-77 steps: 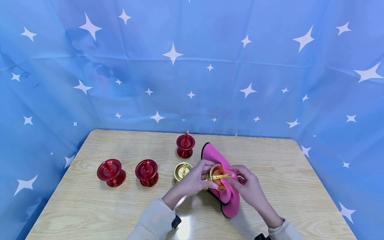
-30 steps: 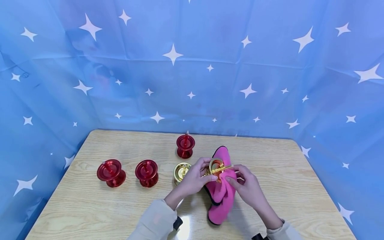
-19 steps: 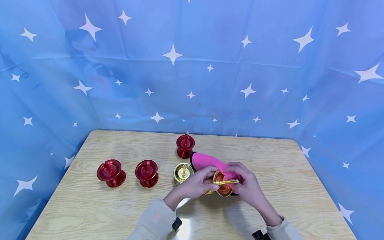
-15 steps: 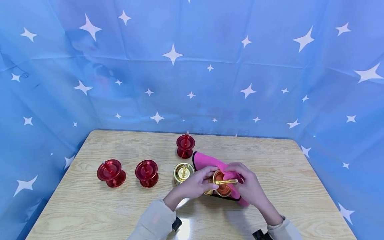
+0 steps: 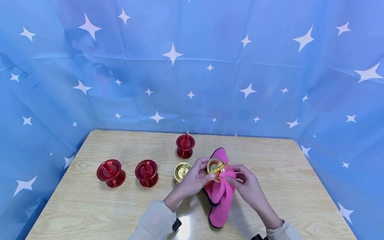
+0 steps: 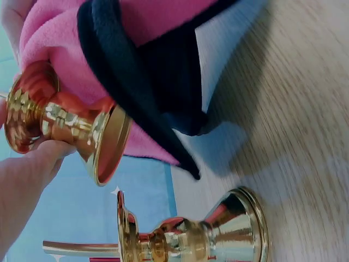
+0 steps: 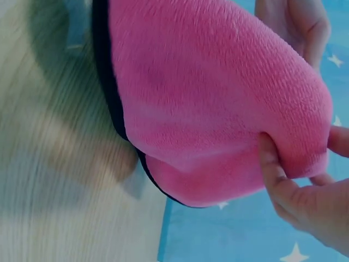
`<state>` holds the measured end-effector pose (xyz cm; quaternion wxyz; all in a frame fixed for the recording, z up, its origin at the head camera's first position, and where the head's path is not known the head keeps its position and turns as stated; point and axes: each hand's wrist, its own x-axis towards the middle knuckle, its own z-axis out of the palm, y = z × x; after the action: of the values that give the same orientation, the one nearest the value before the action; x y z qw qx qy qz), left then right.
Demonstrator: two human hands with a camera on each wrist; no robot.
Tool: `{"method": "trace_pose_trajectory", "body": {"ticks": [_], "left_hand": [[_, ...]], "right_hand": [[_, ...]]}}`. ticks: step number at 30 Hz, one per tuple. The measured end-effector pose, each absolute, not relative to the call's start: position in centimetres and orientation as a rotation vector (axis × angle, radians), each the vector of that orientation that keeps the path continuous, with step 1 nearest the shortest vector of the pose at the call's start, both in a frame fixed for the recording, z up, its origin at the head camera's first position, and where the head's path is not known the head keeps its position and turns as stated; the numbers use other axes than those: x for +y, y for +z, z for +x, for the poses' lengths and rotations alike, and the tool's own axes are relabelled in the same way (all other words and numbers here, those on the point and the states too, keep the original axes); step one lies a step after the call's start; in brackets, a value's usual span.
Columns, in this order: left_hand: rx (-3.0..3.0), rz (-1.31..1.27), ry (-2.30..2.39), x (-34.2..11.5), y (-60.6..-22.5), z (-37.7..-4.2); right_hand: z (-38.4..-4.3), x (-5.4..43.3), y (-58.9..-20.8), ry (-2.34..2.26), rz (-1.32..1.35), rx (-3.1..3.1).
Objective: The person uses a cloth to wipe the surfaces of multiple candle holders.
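My left hand (image 5: 193, 180) grips a shiny gold candle holder (image 5: 214, 164) by its waist, tilted above the table, its spike pointing right. In the left wrist view the gold candle holder (image 6: 68, 120) lies on its side in the air, its flared base facing the table. My right hand (image 5: 247, 186) pinches a pink cloth (image 5: 222, 203) with black edging against the cup's rim. The cloth hangs down in folds; the right wrist view shows thumb and fingers bunching the pink cloth (image 7: 218, 98). A second gold candle holder (image 5: 181, 170) stands upright beside my left hand, partly hidden by it.
Three red candle holders stand upright: one at the far left (image 5: 109, 170), one nearer the middle (image 5: 146, 170), and one (image 5: 185, 143) near the back edge. The wooden table (image 5: 288, 186) ends at a blue curtain (image 5: 270, 66) with white stars.
The pink cloth has swung from lying leftward across the back to hanging toward the front. The held gold candle holder has shifted slightly back and left, its spike tilting upward. Standing candle holders stay put.
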<state>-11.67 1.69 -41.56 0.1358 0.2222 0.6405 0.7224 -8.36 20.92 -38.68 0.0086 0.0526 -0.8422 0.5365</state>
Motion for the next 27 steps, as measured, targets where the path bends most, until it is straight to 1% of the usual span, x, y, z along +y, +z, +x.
{"method": "trace_pose_trajectory", "body": {"ticks": [10, 15, 18, 23, 27], "left_hand": [[1.989, 0.561, 1.965, 1.9, -41.7, -11.6], [1.964, 0.6, 1.994, 2.0, -41.9, -11.7], [1.945, 0.662, 1.973, 1.8, -41.7, -11.6], [1.855, 0.753, 1.908, 1.7, -41.5, -11.4], [1.809, 0.814, 1.839, 1.7, -41.3, -11.2]], "right_hand": [[-7.8, 20.4, -39.0, 1.727, 0.134, -2.574], [-7.6, 20.3, -38.9, 1.654, 0.164, -2.567], [-7.8, 20.5, -38.8, 1.534, 0.242, -2.557], [-8.4, 20.9, -38.8, 1.328, 0.455, -2.506], [-8.7, 21.2, -38.7, 1.348, 0.602, -2.477]]}}
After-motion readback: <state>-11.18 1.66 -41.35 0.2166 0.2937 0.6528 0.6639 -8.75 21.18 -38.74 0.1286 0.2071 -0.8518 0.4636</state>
